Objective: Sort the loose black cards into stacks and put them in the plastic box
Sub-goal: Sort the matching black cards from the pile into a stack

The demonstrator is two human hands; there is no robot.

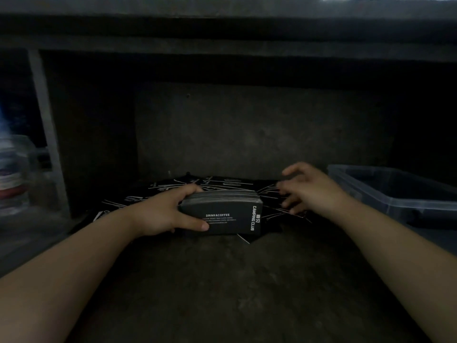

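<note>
A thick stack of black cards (230, 216) printed "DRINK&COFFEE" and "CAMPING CLUB" is gripped at its left end by my left hand (163, 211), thumb on the near face and fingers over the top. Behind and around it lies a scattered pile of loose black cards (222, 183) on the dark floor. My right hand (306, 189) hovers over the right part of that pile with its fingers spread and curled, holding nothing I can make out. The clear plastic box (385, 194) stands to the right of my right hand.
This is a dim recess under a shelf with a grey back wall (247, 129). A pale upright frame (47, 134) and blurred clear containers (14, 174) stand at the left. Bare floor (222, 288) lies in front of the cards.
</note>
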